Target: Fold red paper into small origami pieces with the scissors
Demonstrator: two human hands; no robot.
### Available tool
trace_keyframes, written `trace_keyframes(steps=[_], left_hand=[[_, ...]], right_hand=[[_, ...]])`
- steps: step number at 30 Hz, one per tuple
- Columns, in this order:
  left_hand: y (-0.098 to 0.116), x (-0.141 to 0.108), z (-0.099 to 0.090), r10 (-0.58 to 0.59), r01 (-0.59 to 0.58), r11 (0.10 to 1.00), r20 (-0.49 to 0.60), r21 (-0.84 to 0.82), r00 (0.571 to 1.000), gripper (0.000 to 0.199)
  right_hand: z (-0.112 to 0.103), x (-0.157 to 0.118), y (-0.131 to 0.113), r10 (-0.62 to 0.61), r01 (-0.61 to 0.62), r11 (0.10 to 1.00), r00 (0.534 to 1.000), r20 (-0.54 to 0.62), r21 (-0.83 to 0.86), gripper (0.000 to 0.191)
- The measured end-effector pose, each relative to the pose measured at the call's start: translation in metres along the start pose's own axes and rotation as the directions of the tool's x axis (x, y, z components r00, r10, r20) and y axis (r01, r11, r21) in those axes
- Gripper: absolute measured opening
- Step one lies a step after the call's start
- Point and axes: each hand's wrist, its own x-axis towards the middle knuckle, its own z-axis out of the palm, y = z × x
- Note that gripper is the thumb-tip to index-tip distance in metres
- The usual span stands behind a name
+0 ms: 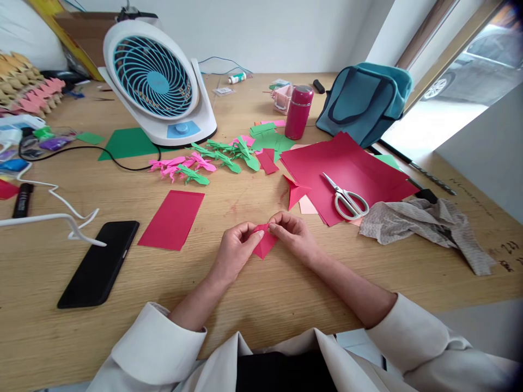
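Note:
A small folded piece of red paper (263, 247) is pinched between both my hands, just above the table, its pointed end toward me. My left hand (237, 247) grips its left edge with thumb and fingers. On the upper right edge, my right hand (295, 234) closes thumb and fingertips. Beyond the hands lies another folded red paper piece (296, 190) with pointed flaps. To the left is a flat red paper rectangle (171, 220). White-handled scissors (346, 198) rest on a stack of large red sheets (376, 169) at the right.
Pink and green folded paper figures (220, 158) lie beyond my hands. A white fan (159, 87) stands behind them. Around these are a red flask (299, 111), a teal bag (363, 103), a crumpled cloth (420, 223), a black phone (98, 264) and a white cable (61, 216).

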Motion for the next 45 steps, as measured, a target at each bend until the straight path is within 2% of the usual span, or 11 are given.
trace_keyframes(steps=[6,13,21,32,40,45], left_hand=[[0.001,0.003,-0.002,0.027,-0.027,0.999,-0.004,-0.038,1.000,0.020],[0.001,0.004,0.000,0.019,-0.023,0.996,-0.043,-0.081,0.999,0.019],[-0.004,0.005,0.001,0.071,-0.072,0.997,-0.038,-0.010,0.997,0.015],[-0.001,0.002,0.003,0.128,-0.126,0.988,-0.024,0.085,0.991,0.014],[0.002,0.003,0.001,0.117,-0.116,0.993,-0.048,0.025,0.992,0.012],[0.000,0.003,0.001,0.153,-0.149,0.985,-0.042,0.084,0.987,0.012]], right_hand=[[-0.002,0.002,0.003,-0.029,0.029,1.000,0.999,-0.028,0.010,0.035],[-0.001,0.003,0.003,-0.014,0.015,1.000,1.000,0.014,-0.014,0.035],[0.000,0.003,0.004,-0.027,0.027,1.000,0.999,0.045,0.013,0.030],[-0.001,0.002,0.006,-0.023,0.026,0.999,0.997,0.073,-0.036,0.032],[-0.004,0.002,0.009,-0.078,0.084,0.995,0.989,0.123,-0.045,0.029],[-0.005,0.002,0.013,-0.072,0.078,0.996,0.991,0.117,-0.051,0.030]])
